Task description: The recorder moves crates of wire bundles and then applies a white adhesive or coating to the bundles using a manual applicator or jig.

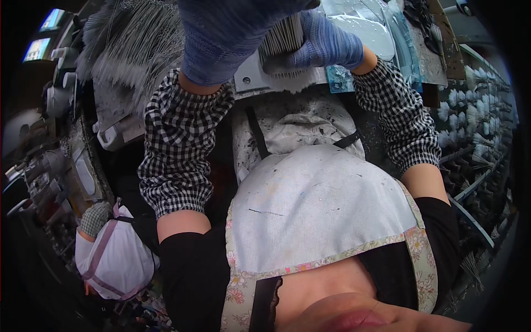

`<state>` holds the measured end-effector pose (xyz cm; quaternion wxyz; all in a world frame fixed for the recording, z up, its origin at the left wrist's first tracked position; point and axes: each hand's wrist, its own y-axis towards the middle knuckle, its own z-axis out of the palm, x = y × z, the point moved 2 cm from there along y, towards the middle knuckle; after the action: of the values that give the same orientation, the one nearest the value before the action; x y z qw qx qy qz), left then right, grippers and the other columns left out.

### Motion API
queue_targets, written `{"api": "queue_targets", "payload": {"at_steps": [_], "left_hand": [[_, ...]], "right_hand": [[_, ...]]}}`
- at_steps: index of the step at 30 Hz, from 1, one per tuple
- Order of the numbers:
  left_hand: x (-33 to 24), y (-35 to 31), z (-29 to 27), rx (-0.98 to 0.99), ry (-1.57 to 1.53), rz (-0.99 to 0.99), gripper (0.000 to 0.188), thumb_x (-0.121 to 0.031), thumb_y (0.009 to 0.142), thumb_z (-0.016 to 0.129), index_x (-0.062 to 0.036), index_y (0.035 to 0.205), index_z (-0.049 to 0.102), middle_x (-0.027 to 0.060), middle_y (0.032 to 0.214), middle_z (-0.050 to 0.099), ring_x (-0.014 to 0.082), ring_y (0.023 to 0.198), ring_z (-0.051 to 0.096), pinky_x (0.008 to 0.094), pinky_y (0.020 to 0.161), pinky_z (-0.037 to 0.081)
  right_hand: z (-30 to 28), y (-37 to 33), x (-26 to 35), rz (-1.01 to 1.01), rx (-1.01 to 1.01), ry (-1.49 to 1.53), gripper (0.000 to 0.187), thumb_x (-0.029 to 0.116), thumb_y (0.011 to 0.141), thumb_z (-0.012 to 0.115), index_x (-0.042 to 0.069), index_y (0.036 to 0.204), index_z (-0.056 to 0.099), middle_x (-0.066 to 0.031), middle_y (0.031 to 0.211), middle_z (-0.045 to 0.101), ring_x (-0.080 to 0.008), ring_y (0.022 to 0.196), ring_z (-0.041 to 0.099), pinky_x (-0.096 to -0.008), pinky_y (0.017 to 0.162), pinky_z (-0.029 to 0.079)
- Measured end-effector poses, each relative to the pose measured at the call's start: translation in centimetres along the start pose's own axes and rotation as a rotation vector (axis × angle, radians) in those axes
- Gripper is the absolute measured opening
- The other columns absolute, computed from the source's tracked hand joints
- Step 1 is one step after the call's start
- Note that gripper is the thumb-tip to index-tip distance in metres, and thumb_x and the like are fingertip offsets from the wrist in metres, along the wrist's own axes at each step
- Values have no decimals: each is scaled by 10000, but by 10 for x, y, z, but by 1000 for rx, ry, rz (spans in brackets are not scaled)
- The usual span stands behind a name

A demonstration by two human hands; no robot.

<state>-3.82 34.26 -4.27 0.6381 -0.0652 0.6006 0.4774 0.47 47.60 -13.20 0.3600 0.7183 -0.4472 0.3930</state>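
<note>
My right hand (330, 41), in a blue knitted glove, grips a thick bundle of thin grey rods (283, 37). White bristly tips fan out from the bundle's lower end, just above a pale board (247, 76). Close on the bundle's left is my left hand (224, 36), in a matching glove. Its fingers run toward the top edge and are partly cut off, so whether they hold anything is hidden. A small dark piece shows by them at the top edge.
Many loose thin grey rods (135, 61) lie heaped on the left. White paste (365, 34) is spread on a blue-stained surface at right. Racks with white-tufted bundles (475, 113) stand far right. Another person in a white apron (116, 254) is at lower left.
</note>
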Motion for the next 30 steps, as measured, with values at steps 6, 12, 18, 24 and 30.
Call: {"api": "queue_targets", "payload": {"at_steps": [6, 12, 18, 24, 30], "left_hand": [[60, -16, -8, -190, 613, 496, 465, 8, 717, 752, -30, 1115, 515, 50, 949, 583, 108, 823, 595, 249, 753, 522], [81, -19, -16, -236, 432, 385, 485, -28, 702, 776, -47, 1116, 523, 38, 996, 555, 115, 885, 553, 254, 797, 496], [85, -10, -12, -190, 468, 155, 521, -37, 716, 759, -43, 1173, 508, 36, 1020, 555, 107, 901, 549, 243, 807, 490], [113, -35, -34, -255, 542, 196, 510, -117, 726, 778, -36, 1161, 525, 64, 983, 639, 143, 871, 627, 287, 791, 530], [104, -16, -19, -153, 366, 156, 595, -138, 707, 826, -33, 1206, 519, 73, 1018, 632, 160, 896, 635, 294, 818, 541]], "right_hand": [[52, 2, -121, -102, -545, -15, 781, 299, 656, 885, 54, 1288, 497, -117, 1139, 622, -241, 1058, 611, -366, 934, 512], [66, -15, -95, 47, -704, -183, 838, 298, 572, 920, 56, 1255, 500, -145, 1089, 628, -288, 1004, 621, -373, 899, 507], [57, -19, -92, 44, -668, -190, 889, 342, 549, 928, 50, 1266, 490, -167, 1132, 595, -301, 1048, 598, -401, 924, 495], [67, -16, -110, 186, -459, -231, 516, 251, 847, 733, 60, 1266, 502, -86, 1204, 564, -222, 1139, 553, -348, 1003, 481], [-8, 3, -129, -57, 142, -481, 510, 207, 862, 690, 50, 1304, 489, -138, 1227, 572, -235, 1040, 581, -332, 921, 481]]}}
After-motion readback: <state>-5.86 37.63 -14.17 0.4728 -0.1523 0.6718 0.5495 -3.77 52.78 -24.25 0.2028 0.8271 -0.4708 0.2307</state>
